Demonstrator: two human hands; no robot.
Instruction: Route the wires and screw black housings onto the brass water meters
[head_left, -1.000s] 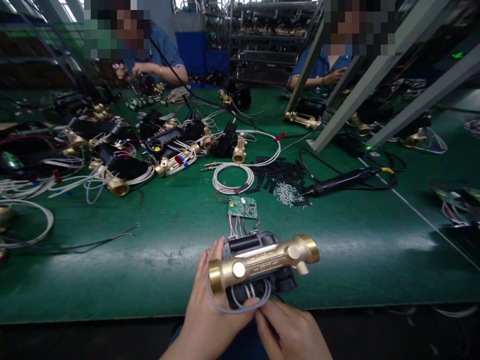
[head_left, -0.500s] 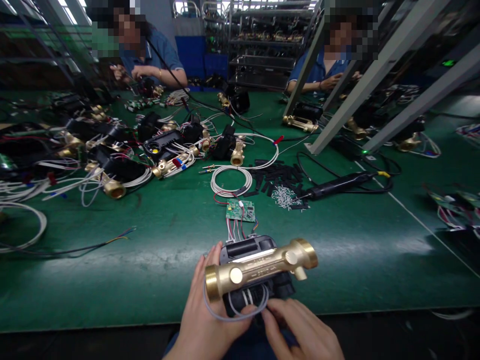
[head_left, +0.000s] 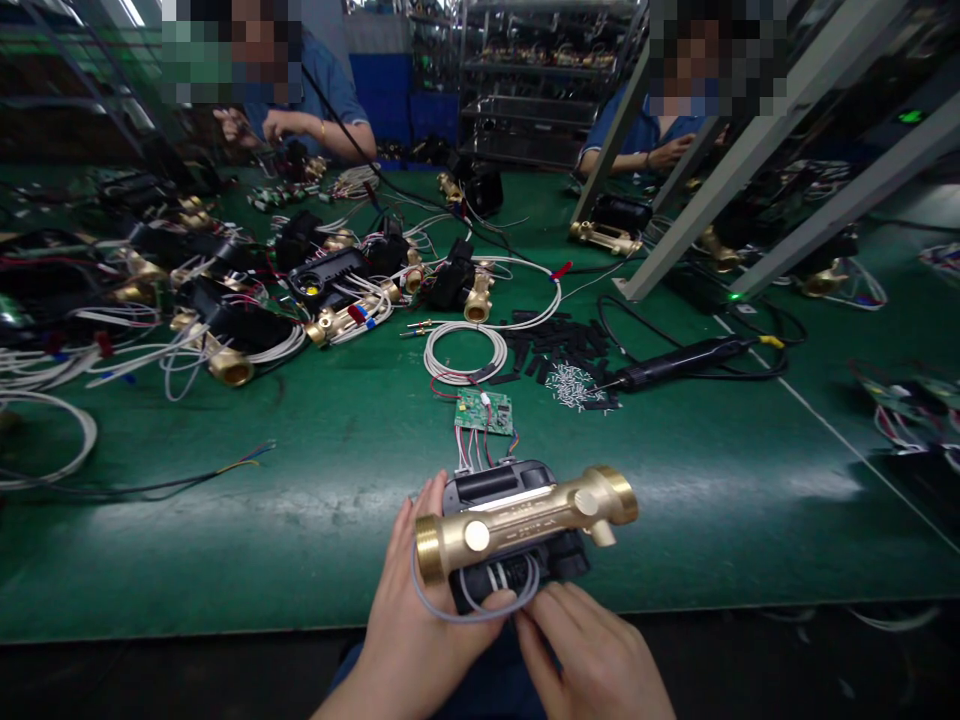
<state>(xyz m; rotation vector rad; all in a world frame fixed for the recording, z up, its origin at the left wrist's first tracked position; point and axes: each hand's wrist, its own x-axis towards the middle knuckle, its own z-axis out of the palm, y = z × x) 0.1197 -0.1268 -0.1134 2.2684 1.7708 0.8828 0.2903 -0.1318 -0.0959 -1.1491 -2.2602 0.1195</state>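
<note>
The worktop [head_left: 300, 560] is green; a pale line [head_left: 825, 419] crosses its right side. Directly on it, near centre: a circuit board [head_left: 484, 412], a coiled pale cable [head_left: 466, 379] just behind, scattered black strips [head_left: 551, 345], and a pile of small silvery pieces [head_left: 571, 386] beside a black screwdriver [head_left: 682, 363]. Brass-and-black assemblies [head_left: 240, 325] occupy the left; grey posts [head_left: 750, 149] stand at right.

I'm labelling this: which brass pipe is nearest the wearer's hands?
The front-most brass pipe, held in the left hand; the other brass pipes lie farther back on the green table.
</note>
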